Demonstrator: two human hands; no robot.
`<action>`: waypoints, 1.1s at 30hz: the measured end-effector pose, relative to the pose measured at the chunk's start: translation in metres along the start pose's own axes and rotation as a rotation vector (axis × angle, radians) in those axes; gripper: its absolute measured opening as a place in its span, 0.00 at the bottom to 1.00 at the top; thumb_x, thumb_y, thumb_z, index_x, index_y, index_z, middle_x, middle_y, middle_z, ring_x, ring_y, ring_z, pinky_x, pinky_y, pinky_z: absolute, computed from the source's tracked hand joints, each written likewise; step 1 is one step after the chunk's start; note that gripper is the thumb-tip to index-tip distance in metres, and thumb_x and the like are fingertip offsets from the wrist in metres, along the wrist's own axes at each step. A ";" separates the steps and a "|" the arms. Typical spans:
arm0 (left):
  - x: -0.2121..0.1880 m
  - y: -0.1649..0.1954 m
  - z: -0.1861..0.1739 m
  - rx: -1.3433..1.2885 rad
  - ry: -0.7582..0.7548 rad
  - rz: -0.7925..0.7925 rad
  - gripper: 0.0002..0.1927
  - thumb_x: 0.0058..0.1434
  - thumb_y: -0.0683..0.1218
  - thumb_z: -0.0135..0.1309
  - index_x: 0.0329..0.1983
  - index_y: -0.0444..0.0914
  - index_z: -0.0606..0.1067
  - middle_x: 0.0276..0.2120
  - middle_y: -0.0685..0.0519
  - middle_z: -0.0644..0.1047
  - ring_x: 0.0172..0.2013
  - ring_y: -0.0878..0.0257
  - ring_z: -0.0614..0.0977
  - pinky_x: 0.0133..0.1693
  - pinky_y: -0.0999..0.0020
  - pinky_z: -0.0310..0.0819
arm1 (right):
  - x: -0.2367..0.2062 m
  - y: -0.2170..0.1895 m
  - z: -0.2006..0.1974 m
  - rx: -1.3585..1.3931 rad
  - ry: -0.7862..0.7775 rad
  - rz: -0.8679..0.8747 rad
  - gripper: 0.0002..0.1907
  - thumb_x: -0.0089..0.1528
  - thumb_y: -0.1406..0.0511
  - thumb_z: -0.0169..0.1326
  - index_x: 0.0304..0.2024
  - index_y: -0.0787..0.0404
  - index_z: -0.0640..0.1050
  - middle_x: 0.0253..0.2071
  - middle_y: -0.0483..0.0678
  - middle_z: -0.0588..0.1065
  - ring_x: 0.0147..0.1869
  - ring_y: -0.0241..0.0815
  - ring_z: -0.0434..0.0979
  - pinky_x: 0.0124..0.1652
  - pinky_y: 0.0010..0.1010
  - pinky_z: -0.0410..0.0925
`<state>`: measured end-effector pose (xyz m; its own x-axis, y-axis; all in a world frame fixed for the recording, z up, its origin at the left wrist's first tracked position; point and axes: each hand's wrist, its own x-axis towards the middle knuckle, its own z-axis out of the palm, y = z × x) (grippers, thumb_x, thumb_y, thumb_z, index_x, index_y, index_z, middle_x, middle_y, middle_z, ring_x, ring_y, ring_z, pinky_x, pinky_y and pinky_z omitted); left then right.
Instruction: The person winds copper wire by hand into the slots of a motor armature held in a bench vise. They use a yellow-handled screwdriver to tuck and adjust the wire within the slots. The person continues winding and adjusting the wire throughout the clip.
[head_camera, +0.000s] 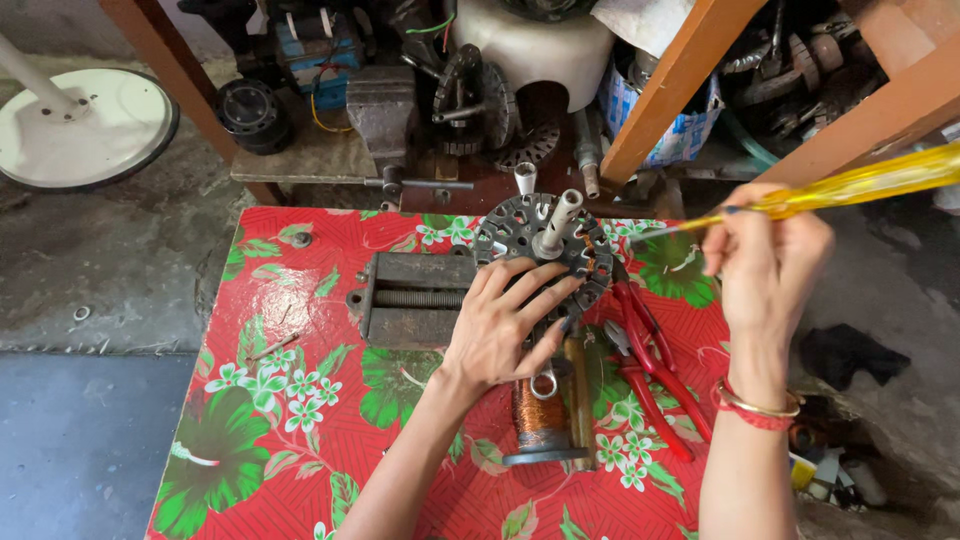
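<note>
Fan stator (540, 240), slotted and round, sits near the far edge of the tabletop (290, 420) under a red floral oilcloth. Left hand (505, 325) lies spread over it; right hand (765, 260) grips a yellow-handled screwdriver (850, 185). Red pliers (650, 365), copper-wire spool (542, 415), concrete floor (90, 270) surround.

The red tablecloth with green leaves and white flowers (300, 400) lies under a dark grey round metal stator (520, 235). Right of the stator are red-handled pliers (655, 385) and a translucent yellow screwdriver handle (860, 185); below it, a copper-coloured wire spool (540, 415).
</note>
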<state>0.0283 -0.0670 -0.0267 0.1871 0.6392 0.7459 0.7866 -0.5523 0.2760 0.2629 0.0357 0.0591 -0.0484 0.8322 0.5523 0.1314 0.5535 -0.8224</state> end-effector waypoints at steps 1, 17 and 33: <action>0.000 0.000 0.000 -0.001 0.004 0.002 0.25 0.63 0.52 0.54 0.63 0.42 0.74 0.60 0.52 0.75 0.57 0.51 0.73 0.61 0.53 0.64 | -0.002 -0.004 0.002 0.036 0.033 -0.042 0.06 0.69 0.72 0.46 0.39 0.68 0.73 0.25 0.45 0.70 0.23 0.32 0.66 0.25 0.23 0.59; 0.001 0.000 -0.001 -0.010 0.005 0.002 0.25 0.63 0.52 0.54 0.63 0.41 0.74 0.59 0.52 0.75 0.57 0.52 0.73 0.61 0.54 0.65 | -0.009 -0.007 0.026 0.099 -0.060 0.148 0.06 0.65 0.70 0.48 0.33 0.66 0.73 0.20 0.45 0.67 0.19 0.30 0.63 0.20 0.21 0.55; 0.000 0.000 0.000 0.006 0.005 0.004 0.24 0.64 0.52 0.54 0.62 0.40 0.74 0.59 0.51 0.75 0.57 0.52 0.73 0.61 0.54 0.64 | -0.013 -0.009 0.037 0.141 -0.033 0.145 0.04 0.66 0.71 0.49 0.36 0.68 0.73 0.20 0.46 0.69 0.18 0.31 0.64 0.19 0.22 0.57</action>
<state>0.0280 -0.0671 -0.0266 0.1871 0.6343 0.7501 0.7893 -0.5516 0.2696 0.2255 0.0214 0.0544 -0.0723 0.9029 0.4236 -0.0008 0.4247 -0.9053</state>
